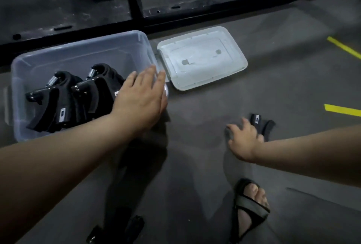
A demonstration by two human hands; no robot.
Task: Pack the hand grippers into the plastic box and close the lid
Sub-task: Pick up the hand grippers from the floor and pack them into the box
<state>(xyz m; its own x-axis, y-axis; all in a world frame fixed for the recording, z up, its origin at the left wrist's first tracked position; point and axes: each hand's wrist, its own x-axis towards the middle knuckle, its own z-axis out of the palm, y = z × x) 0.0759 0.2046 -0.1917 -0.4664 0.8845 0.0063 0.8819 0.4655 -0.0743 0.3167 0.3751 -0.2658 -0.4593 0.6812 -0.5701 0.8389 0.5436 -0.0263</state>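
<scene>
two hand grippers [64, 97] in plastic box [82, 52], left hand [140, 97] released above, right hand [244, 138] grasping gripper [263, 124]

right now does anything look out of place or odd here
Two hand grippers are outside the plastic box: one on the floor under the right hand, another at the bottom edge. The lid lies off, beside the box. The left hand hovers open at the box's right rim.
</scene>
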